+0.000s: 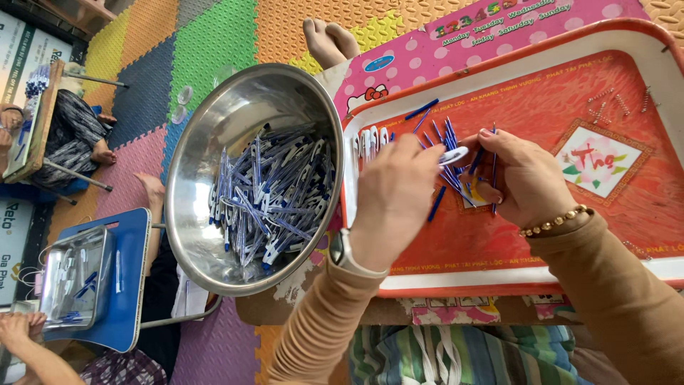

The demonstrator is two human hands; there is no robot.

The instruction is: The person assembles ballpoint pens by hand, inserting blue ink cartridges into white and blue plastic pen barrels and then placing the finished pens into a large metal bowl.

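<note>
We see the left hand (394, 187) pinching a white pen piece (454, 155) over the red tray (641, 214), the right hand (524, 178) gripping blue refills (450, 135); in our judgement, a loosened grip could scatter them.

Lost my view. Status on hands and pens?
Left hand pinching white pen part. Right hand gripping blue refills. Steel bowl close left.
</note>
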